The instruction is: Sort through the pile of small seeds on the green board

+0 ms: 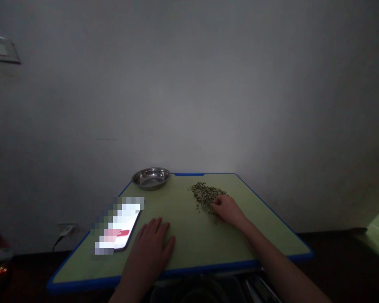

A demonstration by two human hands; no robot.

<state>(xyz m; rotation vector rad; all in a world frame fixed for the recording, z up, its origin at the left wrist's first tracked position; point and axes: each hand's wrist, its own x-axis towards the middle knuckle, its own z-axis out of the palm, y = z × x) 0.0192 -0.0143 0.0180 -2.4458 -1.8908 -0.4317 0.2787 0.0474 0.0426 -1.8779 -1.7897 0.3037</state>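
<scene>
Small dark seeds or beans (205,195) lie scattered in a loose pile on the table, too small to name for sure. At the near right side of this pile is my right hand (226,209), its thumb and fingertips pinched together over the grains. Whatever sits in the pinch is too small to make out. My left hand (151,242) rests flat on the tabletop, fingers stretched out and thumb apart, holding nothing. Just left of it lies a phone or tablet (124,235) with a lit, partly blurred screen.
A shallow steel bowl (150,179) stands at the table's far left corner. The light green table (189,252) has a blue rim and meets a grey wall (189,92). Below the near edge are dark objects, hard to make out. A plug (67,230) with a cable is at the lower left.
</scene>
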